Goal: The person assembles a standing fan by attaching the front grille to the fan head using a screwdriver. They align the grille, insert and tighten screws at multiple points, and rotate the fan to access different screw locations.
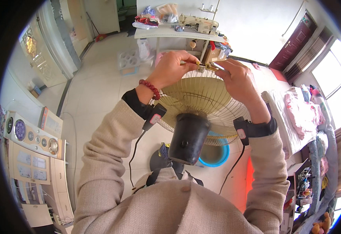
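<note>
While the fan (pixel 197 95) sits below and between the two hands, all the action is up at its far edge. The left hand (pixel 172 69) is on the rim of the wire cage (pixel 233 107), thumb and forefinger pinched narrow on a small fitting (pixel 198 64) too tiny to make out. Just beside it, the right hand (pixel 238 80) has its fingers curled around a slim silvery tool (pixel 221 67), kind unclear, angled in at the same stretch of rim. And the rest of the fan? Nearer the body, black motor housing (pixel 189 138) toward the chest, well apart from the fingers, pale blades (pixel 190 89) showing through the wires. Red beads (pixel 149 89) ring the left wrist. Down on the floor, a blue basin (pixel 226 155) peeks out past the cage's lower right. Farther off, a sewing machine (pixel 199 24) stands on a white bench (pixel 170 31), cloth heaped at its left end; away right, a bed (pixel 281 123) with pink bedding (pixel 301 113).
</note>
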`<state>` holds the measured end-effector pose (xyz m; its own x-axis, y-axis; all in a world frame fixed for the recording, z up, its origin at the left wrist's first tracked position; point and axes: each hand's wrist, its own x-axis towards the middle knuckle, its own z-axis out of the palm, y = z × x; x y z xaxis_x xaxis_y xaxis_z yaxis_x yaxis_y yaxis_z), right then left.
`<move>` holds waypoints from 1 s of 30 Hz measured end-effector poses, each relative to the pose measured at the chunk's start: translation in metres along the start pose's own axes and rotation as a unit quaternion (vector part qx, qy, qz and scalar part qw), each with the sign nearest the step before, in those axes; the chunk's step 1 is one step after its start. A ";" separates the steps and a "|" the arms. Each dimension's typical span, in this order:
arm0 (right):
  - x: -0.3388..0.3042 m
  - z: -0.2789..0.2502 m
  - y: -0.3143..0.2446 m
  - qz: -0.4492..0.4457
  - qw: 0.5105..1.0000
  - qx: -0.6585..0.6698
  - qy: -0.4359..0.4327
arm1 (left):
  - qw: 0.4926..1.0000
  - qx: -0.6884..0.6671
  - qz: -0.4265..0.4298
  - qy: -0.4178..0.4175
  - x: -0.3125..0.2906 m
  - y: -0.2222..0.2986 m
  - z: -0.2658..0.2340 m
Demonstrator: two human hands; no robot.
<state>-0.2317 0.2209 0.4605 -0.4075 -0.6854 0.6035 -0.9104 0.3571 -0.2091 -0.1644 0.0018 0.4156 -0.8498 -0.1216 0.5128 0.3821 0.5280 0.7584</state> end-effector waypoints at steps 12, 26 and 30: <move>-0.002 0.005 0.008 -0.044 0.999 0.012 0.016 | 0.991 -0.131 -0.001 -0.018 -0.002 -0.006 -0.010; 0.002 0.001 -0.003 -0.027 0.999 -0.003 -0.018 | 0.997 -0.064 0.041 0.032 -0.009 -0.004 -0.006; 0.002 0.002 -0.004 -0.018 0.999 0.033 -0.018 | 0.998 -0.045 0.027 0.030 -0.010 0.000 -0.008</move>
<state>-0.2293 0.2172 0.4614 -0.3753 -0.7205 0.5831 -0.9269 0.2903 -0.2378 -0.1529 -0.0036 0.4131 -0.8051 -0.1454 0.5751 0.4602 0.4587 0.7602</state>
